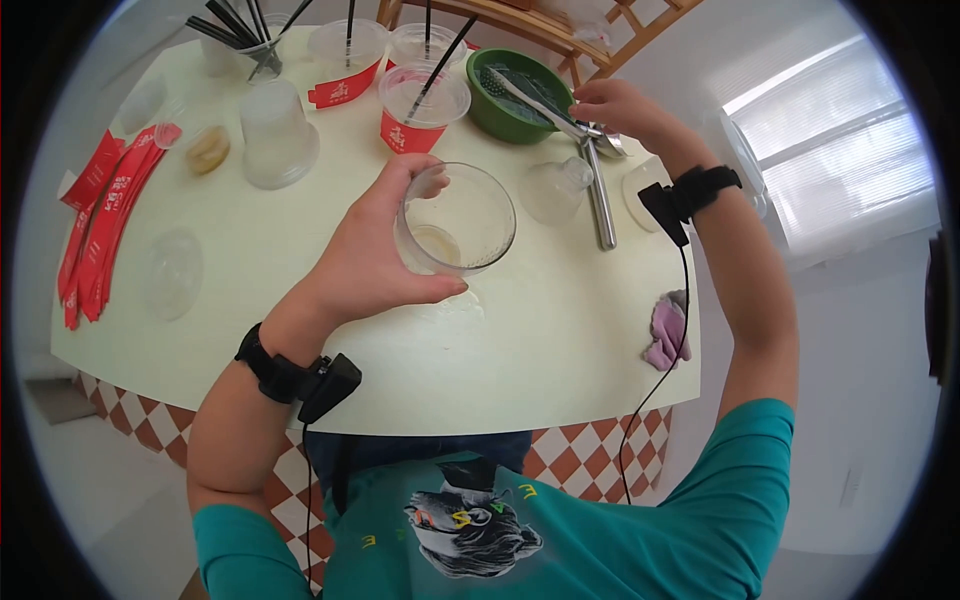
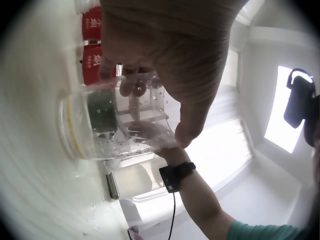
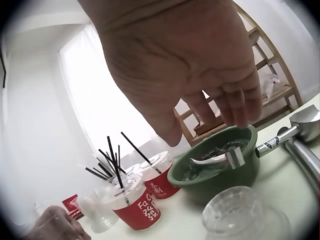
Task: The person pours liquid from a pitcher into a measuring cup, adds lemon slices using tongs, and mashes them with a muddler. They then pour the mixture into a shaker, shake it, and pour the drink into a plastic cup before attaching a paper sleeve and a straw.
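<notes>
My left hand (image 1: pixel 365 245) grips a clear cup (image 1: pixel 458 220) from its left side, thumb and fingers around the wall; a little pale liquid shows at its bottom. In the left wrist view, drops dot the cup (image 2: pixel 105 145). My right hand (image 1: pixel 632 112) is over the right rim of a green bowl (image 1: pixel 500 122), by a silver utensil (image 1: pixel 530 103) that leans in the bowl and a metal scoop (image 1: pixel 601 205). In the right wrist view the fingers of this hand (image 3: pixel 185 65) hang loosely spread above the bowl (image 3: pixel 215 182), holding nothing.
Red-sleeved cups (image 1: pixel 412 128) with black straws stand along the back. Upturned clear cups (image 1: pixel 275 140) are at the left, near red paper sleeves (image 1: pixel 108 225). Another clear container (image 1: pixel 555 190) stands below the bowl. A pink cloth (image 1: pixel 667 330) lies at the right edge.
</notes>
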The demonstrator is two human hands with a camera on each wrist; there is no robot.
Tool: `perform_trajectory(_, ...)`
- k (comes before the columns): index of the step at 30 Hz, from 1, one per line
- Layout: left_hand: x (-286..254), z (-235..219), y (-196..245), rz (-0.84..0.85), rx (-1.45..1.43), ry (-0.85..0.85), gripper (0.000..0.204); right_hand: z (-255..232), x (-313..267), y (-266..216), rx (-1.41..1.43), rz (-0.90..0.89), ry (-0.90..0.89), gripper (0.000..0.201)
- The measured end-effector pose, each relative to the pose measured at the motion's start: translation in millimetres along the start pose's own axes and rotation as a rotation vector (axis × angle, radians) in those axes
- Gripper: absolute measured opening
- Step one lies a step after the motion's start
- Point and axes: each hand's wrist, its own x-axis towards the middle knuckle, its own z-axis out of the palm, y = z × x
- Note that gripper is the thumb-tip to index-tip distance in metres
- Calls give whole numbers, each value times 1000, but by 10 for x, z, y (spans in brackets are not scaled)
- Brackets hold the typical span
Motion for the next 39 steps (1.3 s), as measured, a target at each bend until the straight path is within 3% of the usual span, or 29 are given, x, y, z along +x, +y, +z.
perform_trajectory(10, -2, 14, 16, 24, 25, -6, 88, 219, 540, 102, -176, -42, -96, 43)
perform_trajectory(13, -1, 9, -3, 31, 22, -6, 88, 232, 622, 150, -224, -64, -15, 43)
perform_trajectory(16, -1, 8, -23, 42, 13, 0, 88, 109, 593, 249, -234, -116, 81, 40)
perform_trajectory(18, -2, -2, 10, 34, 15, -5, 88, -15, 552, 409, -108, -12, 74, 37)
perform_trajectory(20, -6, -4, 17, 28, 16, -11, 88, -115, 447, 439, -328, -222, 160, 35)
perform_trajectory(21, -9, -8, 0, 7, 11, -17, 90, -152, 385, 454, -297, -112, 136, 34)
perform_trajectory(28, -5, -7, -33, -17, 25, -26, 93, -118, 309, 318, -443, -94, 78, 30)
perform_trajectory(34, 0, 6, -14, 29, 18, -3, 88, -111, 443, 348, -530, -209, 78, 28)
perform_trajectory(36, -3, 13, 2, 20, 13, 0, 88, -75, 408, 346, -552, -334, 118, 26)
perform_trajectory(39, -4, 20, 6, 24, 12, 2, 88, -69, 324, 221, -563, -250, 110, 26)
